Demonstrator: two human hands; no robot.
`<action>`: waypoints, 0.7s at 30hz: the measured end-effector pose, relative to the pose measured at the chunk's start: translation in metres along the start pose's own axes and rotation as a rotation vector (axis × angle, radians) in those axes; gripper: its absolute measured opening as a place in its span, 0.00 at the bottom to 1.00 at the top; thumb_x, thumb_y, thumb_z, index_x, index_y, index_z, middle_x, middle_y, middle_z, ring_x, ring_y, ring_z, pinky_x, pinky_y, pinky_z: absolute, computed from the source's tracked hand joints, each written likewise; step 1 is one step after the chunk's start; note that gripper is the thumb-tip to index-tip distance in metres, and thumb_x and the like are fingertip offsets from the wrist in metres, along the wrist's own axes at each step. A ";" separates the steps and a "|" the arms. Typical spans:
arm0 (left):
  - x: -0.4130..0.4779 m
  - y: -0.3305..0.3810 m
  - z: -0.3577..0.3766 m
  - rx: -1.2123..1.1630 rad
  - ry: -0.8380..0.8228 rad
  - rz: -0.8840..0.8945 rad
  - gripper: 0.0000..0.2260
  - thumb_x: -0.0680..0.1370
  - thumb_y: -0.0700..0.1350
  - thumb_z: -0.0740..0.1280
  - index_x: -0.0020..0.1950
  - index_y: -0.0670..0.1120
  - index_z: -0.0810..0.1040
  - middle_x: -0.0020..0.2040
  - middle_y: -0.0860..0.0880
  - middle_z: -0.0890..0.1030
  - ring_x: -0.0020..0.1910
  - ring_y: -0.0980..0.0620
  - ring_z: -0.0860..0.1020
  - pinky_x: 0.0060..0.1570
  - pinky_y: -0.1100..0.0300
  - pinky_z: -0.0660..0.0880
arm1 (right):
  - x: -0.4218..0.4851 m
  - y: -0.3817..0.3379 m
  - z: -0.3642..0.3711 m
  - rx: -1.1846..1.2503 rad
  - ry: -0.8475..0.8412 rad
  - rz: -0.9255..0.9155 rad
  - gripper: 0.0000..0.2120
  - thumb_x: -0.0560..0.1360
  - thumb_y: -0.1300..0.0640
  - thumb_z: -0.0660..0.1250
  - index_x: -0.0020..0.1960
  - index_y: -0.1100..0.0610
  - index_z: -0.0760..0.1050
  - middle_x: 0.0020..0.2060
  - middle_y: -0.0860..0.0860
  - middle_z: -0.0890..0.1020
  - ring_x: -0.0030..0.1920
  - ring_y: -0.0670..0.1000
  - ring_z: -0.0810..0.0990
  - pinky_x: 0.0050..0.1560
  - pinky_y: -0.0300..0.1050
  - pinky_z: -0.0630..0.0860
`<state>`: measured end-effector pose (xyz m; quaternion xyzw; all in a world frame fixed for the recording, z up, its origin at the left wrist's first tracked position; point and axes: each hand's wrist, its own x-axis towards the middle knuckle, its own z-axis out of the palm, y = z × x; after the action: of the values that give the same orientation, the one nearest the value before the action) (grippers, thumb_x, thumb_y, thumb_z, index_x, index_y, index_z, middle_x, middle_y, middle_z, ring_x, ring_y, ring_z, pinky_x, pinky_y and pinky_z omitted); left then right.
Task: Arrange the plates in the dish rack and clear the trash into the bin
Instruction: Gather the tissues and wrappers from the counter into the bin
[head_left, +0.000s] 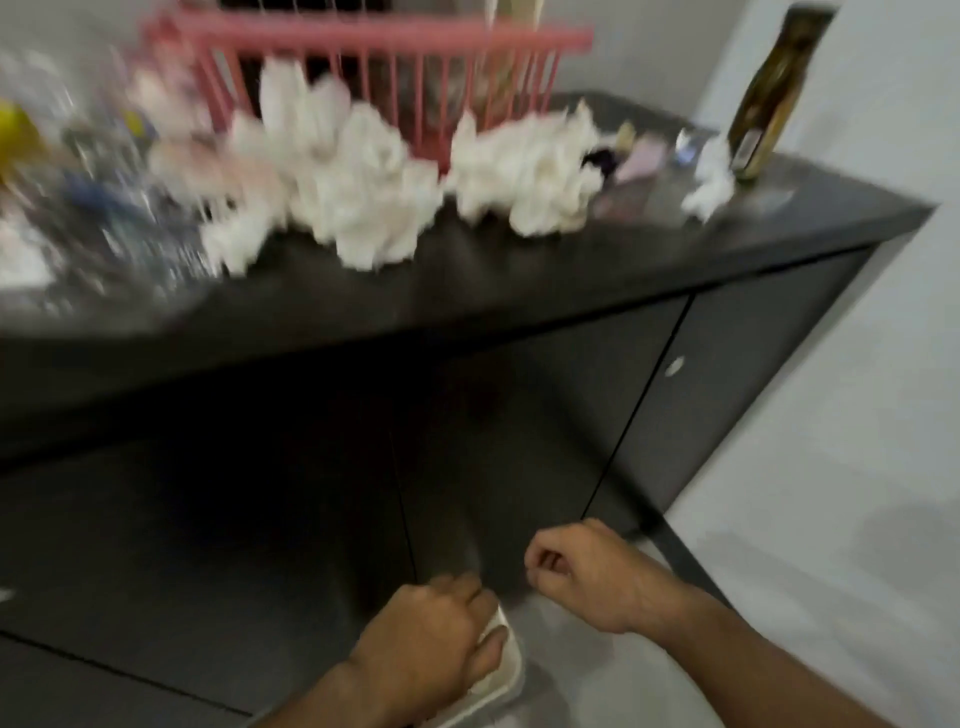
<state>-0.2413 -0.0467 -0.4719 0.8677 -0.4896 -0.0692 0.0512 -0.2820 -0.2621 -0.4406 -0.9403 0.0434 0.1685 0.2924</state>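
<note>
Nearest, low before the dark cabinet doors (519, 415), the left hand (431, 634) is clamped on a whitish piece, apparently paper trash (501, 662), presumably carried low for the bin, which is not in view; the right hand (587, 571), just beside it, is loosely curled with nothing visible in it. Farther off, crumpled white tissues (363, 182) lie across the countertop (519, 280), uncleared, among blurred clutter at left. Behind them stands the pink dish rack (374, 62), contents indistinct, and an olive bottle (769, 104) at far right.
</note>
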 end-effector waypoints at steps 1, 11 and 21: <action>0.000 0.011 -0.038 -0.004 0.050 0.033 0.21 0.78 0.63 0.48 0.55 0.52 0.74 0.52 0.52 0.77 0.49 0.52 0.77 0.40 0.57 0.71 | -0.014 -0.014 -0.030 -0.005 0.026 -0.016 0.03 0.77 0.47 0.67 0.45 0.41 0.78 0.41 0.41 0.82 0.42 0.39 0.80 0.46 0.43 0.81; 0.017 0.076 -0.341 -0.041 0.358 0.038 0.15 0.79 0.60 0.53 0.47 0.53 0.74 0.44 0.55 0.74 0.41 0.56 0.75 0.39 0.58 0.73 | -0.126 -0.135 -0.275 -0.057 0.273 -0.156 0.06 0.75 0.48 0.69 0.44 0.49 0.80 0.39 0.44 0.82 0.41 0.41 0.79 0.46 0.45 0.78; 0.038 0.068 -0.409 -0.153 0.525 -0.080 0.10 0.79 0.57 0.60 0.48 0.53 0.76 0.43 0.59 0.75 0.40 0.61 0.73 0.40 0.63 0.71 | -0.138 -0.156 -0.348 0.026 0.386 -0.225 0.05 0.78 0.52 0.68 0.44 0.44 0.78 0.41 0.40 0.80 0.45 0.36 0.78 0.41 0.34 0.75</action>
<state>-0.2089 -0.1057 -0.0607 0.8681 -0.4184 0.1191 0.2389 -0.2818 -0.3323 -0.0418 -0.9502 -0.0045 -0.0490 0.3077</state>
